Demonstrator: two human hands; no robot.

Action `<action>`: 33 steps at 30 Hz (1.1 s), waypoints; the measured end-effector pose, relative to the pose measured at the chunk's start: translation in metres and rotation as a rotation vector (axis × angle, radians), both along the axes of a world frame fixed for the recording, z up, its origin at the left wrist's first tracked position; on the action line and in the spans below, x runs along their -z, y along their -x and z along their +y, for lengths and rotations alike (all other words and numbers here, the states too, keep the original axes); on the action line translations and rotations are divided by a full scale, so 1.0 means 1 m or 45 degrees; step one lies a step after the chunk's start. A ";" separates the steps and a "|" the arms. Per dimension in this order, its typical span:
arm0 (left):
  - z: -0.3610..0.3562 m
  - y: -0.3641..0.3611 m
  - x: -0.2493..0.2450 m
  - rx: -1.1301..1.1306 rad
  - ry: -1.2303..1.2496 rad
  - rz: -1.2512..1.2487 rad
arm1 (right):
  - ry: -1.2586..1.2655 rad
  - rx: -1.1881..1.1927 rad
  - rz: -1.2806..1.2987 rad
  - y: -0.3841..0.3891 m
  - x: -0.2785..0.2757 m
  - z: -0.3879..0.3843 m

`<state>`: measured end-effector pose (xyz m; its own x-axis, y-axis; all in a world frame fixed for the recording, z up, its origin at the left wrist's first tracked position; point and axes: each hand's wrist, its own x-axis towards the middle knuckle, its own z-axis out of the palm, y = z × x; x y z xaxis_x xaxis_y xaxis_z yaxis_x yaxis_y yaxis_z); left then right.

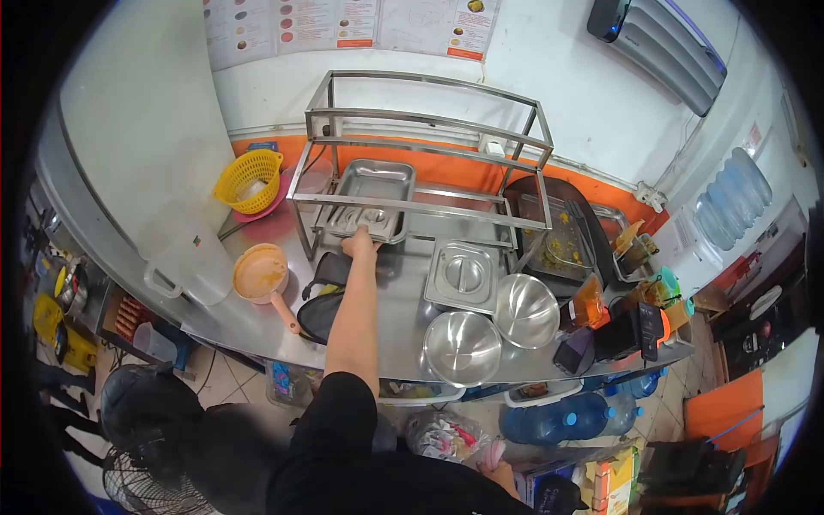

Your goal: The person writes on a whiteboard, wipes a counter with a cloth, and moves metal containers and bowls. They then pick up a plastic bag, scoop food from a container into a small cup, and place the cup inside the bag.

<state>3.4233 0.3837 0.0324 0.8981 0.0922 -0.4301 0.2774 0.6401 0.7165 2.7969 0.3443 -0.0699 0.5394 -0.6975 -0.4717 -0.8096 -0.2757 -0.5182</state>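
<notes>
Steel tray [378, 193] under rack [429, 142] gripped by left hand [359, 243], lidded pan [463, 275] and bowls [462, 347] nearby; right hand [492, 457] unclear.

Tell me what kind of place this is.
Probably a small commercial kitchen or food stall's prep area: a stainless steel counter carries steel mixing bowls and a lidded steel pan, and menu posters with dish photos hang on the wall.
</notes>
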 end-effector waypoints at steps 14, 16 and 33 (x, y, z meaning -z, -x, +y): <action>0.039 0.011 -0.018 -0.108 -0.202 0.192 | 0.035 -0.137 0.081 -0.014 -0.006 -0.008; 0.034 0.036 -0.013 0.162 -0.365 0.164 | 0.052 -0.169 0.026 -0.014 -0.001 -0.008; -0.045 0.130 0.033 0.854 -1.072 -0.489 | -0.011 -0.353 -0.052 -0.036 -0.017 -0.075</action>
